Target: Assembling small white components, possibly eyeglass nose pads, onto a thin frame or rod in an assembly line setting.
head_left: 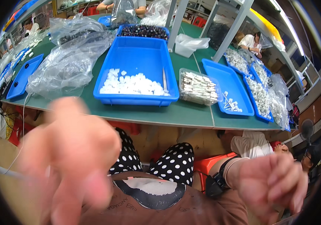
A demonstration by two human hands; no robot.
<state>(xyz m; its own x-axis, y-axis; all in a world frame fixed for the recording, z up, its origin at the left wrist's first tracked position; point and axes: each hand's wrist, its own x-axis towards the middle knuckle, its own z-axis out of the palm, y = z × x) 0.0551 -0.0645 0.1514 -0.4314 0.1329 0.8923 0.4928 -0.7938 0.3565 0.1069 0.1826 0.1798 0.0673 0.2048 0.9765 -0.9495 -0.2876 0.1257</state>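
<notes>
My left hand is very close to the camera, blurred, with its fingers spread and nothing in it. My right hand is low at the right, also blurred, fingers loosely curled, holding nothing that I can see; a dark band sits on its wrist. Both hands hang over my lap, well short of the green table. In front of me on the table stands a big blue tray with several small white pieces heaped at its near side.
A clear box of small parts and a flat blue tray lie to the right. Crumpled clear plastic bags fill the left. More blue trays line both sides. Other people sit at the far end, at the right and at the left edge.
</notes>
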